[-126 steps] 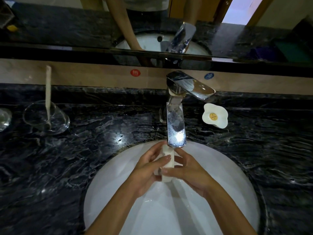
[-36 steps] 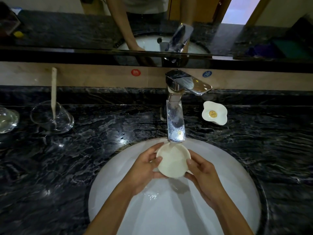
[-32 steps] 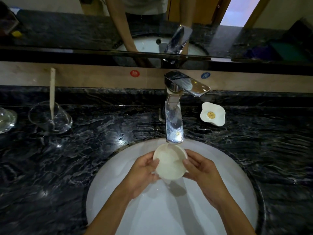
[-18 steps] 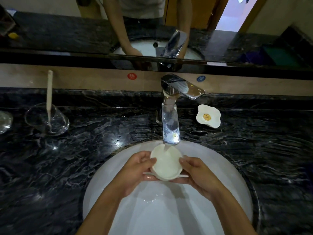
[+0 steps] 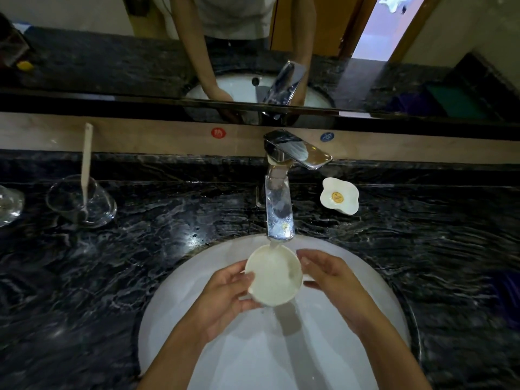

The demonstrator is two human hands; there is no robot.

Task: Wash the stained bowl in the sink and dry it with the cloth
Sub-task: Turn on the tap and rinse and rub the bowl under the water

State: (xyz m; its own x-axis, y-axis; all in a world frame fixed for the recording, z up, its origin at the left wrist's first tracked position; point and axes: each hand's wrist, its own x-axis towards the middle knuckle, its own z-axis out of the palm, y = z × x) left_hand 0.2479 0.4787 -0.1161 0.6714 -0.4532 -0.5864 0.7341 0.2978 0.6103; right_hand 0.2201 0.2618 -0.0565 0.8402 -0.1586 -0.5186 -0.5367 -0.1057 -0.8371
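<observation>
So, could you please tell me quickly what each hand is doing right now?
Left hand: closed on the small round cream bowl, under the chrome tap.
Right hand: open, fingers beside the bowl's rim.

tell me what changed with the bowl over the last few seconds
The small white bowl, earlier held edge-on between both hands, is turned mouth-up under the chrome tap. The left hand keeps its grip; the right hand has opened beside it. The egg-shaped dish and glass cup stayed put.

Faucet (image 5: 279,209) directly above bowl (image 5: 274,277)
</observation>
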